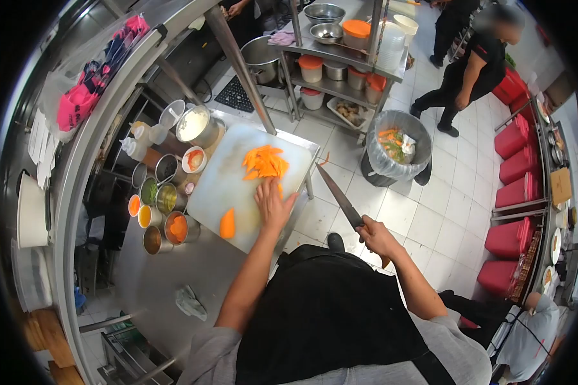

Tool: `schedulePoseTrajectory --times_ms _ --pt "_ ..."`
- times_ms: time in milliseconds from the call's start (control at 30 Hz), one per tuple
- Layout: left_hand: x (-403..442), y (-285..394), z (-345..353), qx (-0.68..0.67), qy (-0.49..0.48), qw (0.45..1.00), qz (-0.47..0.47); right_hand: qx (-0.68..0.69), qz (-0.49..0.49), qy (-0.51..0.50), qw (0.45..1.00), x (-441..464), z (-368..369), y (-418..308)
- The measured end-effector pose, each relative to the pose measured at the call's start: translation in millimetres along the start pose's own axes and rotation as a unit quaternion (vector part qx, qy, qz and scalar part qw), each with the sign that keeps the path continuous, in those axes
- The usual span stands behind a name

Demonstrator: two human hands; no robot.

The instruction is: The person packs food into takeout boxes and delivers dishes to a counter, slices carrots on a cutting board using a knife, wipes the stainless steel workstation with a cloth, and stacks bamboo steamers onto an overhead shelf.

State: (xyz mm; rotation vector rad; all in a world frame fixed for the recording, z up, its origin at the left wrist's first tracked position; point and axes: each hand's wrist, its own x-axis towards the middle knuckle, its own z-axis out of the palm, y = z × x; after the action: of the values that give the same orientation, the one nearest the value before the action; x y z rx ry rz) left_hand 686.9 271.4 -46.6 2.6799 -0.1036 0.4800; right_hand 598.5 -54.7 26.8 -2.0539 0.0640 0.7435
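Observation:
Sliced carrot (264,162) lies heaped on the white cutting board (228,157). My left hand (273,204) rests on the board at the near edge of that heap, fingers stretched out and thumb apart. A bit of orange shows beside its fingertips; whether the fingers press on it I cannot tell. A larger carrot piece (227,223) lies apart, left of my wrist. My right hand (377,237) is wrapped round the handle of a large kitchen knife (340,199). The blade is held off the board, over the floor, its tip pointing up and left towards the board's right edge.
Metal cups of sauces and toppings (176,228), squeeze bottles (135,149) and a pot of white food (196,125) crowd the board's left. A lined waste bin (398,144) stands ahead right. A person in black (475,70) is beyond it; another is at lower right.

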Motion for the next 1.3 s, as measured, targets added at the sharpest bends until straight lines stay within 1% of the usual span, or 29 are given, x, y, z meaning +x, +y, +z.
schedulePoseTrajectory --times_ms 133,333,400,433,500,600,733,800,833,900,967,1100,1133,1233,1267,1300 --pt "2 2 -4 0.008 -0.007 1.000 0.013 -0.012 -0.010 0.008 1.000 4 5 10" --pt "1 -5 -6 -0.008 -0.045 0.998 0.048 -0.023 -0.041 0.010 0.999 3 8 -5" --pt "-7 -10 -3 -0.012 -0.017 0.997 0.071 -0.016 -0.054 0.009 0.998 8 8 -11" --pt "-11 -11 -3 -0.015 -0.003 0.996 0.082 -0.050 -0.077 0.023 0.996 13 9 -13" --pt "-19 -14 -6 -0.031 -0.019 0.997 0.074 -0.118 -0.126 0.050 0.984 31 11 -16" --pt "-30 -22 -6 -0.047 -0.027 0.996 0.065 -0.198 -0.235 0.140 0.941 63 15 -37" --pt "-32 -15 -22 -0.071 0.007 0.995 0.063 -0.230 -0.242 0.171 0.927 114 16 -74" --pt "-26 -1 -36 -0.022 0.061 0.996 0.063 -0.232 -0.255 0.179 0.921 145 19 -85" --pt "-25 3 -40 0.003 0.089 0.994 0.061 -0.235 -0.268 0.181 0.917 163 21 -89" --pt "-33 -3 -38 -0.004 0.061 0.996 0.062 -0.240 -0.295 0.179 0.907 192 27 -99" --pt "-36 -9 -36 -0.011 0.042 0.997 0.061 -0.258 -0.307 0.162 0.901 201 35 -120" --pt "-50 -23 -29 -0.023 0.032 0.998 0.058 -0.266 -0.314 0.108 0.905 190 67 -152" --pt "-53 -25 -29 -0.026 0.032 0.997 0.059 -0.246 -0.326 0.106 0.907 189 80 -150" --pt "-62 -31 -32 -0.023 0.025 0.997 0.072 -0.251 -0.323 0.086 0.908 187 110 -146" --pt "-63 -31 -32 -0.040 0.045 0.996 0.067 -0.256 -0.315 0.074 0.911 184 115 -149" --pt "-64 -31 -31 -0.058 0.064 0.994 0.064 -0.249 -0.340 0.079 0.903 188 121 -144"
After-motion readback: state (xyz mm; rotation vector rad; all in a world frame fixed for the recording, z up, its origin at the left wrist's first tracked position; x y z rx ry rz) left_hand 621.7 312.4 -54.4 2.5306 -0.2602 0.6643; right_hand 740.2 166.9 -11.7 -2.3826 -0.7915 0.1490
